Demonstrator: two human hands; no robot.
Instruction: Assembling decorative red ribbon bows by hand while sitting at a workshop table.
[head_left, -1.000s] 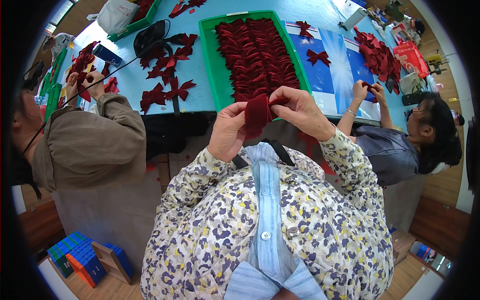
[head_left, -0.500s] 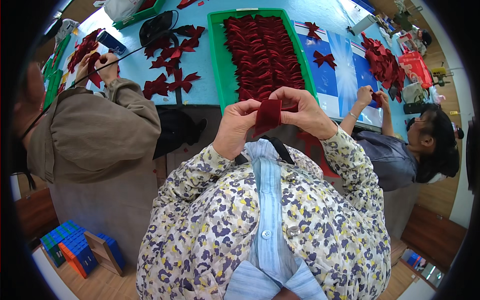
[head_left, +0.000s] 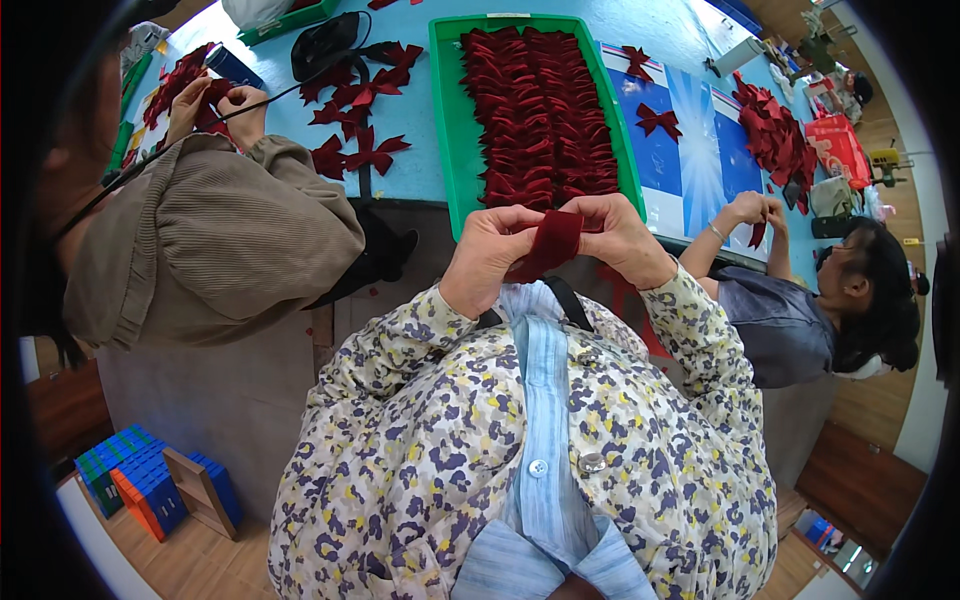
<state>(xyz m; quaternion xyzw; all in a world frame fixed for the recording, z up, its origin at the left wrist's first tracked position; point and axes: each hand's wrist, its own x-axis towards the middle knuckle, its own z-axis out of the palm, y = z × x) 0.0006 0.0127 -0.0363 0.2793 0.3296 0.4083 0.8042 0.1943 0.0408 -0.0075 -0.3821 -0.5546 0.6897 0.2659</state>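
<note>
Head view, looking down over the person's floral shirt toward the table [head_left: 420, 130], which has a blue top.

Left hand [head_left: 490, 255]: raised in front of the chest, fingers [head_left: 520, 222] curled and pinching the left end of a dark red velvet strip [head_left: 548, 245]. Right hand [head_left: 620, 235]: same height, fingers pinching the right end of the strip from above. The two hands nearly touch at the fingertips; the strip sits between them, folded or bunched, its lower edge hanging toward the left wrist. How many layers it has cannot be told.

The strip is held in the air just short of the near table edge, at 6 o'clock from the green tray [head_left: 450, 130].

Green tray: lies on the table at 12 o'clock from the hands, long side running away from the person, filled with rows of dark red bows [head_left: 540, 110].

At 10 o'clock from the hands: loose red bows [head_left: 360, 150] on the blue top, near a black cable. Beyond them, a co-worker in a tan jacket [head_left: 210, 240] has both hands on red fabric at the far left.

At 2 o'clock: two single bows [head_left: 660, 120] on a blue and white sheet, and farther right a heap of red pieces [head_left: 770, 125]. A second co-worker in a grey top [head_left: 780, 320] sits at 3 o'clock, hands together on a small red piece.

Floor, 8 o'clock: stack of blue and orange boxes [head_left: 140, 480].
</note>
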